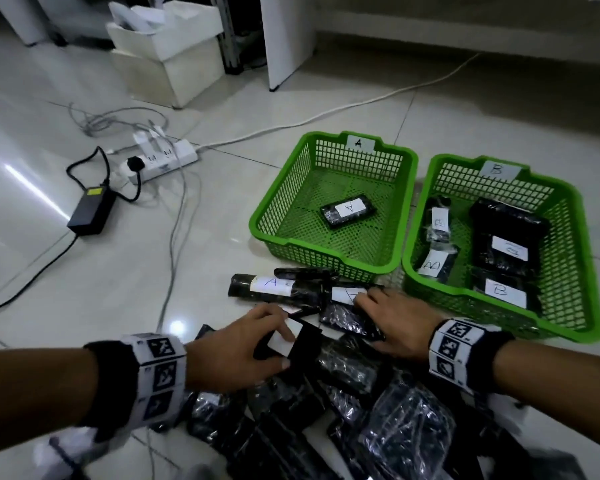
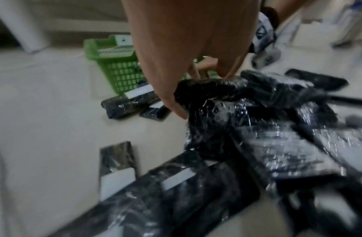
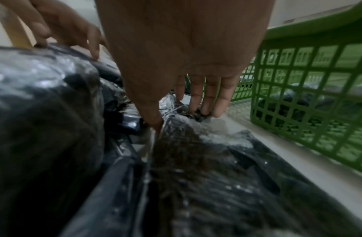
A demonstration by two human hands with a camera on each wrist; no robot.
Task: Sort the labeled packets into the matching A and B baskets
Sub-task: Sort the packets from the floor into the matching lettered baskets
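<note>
Left hand [image 1: 238,344] grip pinches packet [image 1: 293,341] — label unreadable; right hand [image 1: 400,322] fingers straight, flat on pile [image 1: 378,410]

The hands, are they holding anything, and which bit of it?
The left hand grips a small black packet by its near end. The right hand rests flat on the packet pile, holding nothing.

The left grip [image 1: 236,348], lower centre of the frame, has its fingers curled. The right grip [image 1: 395,322], just right of it, lies flat with fingers straight.
</note>
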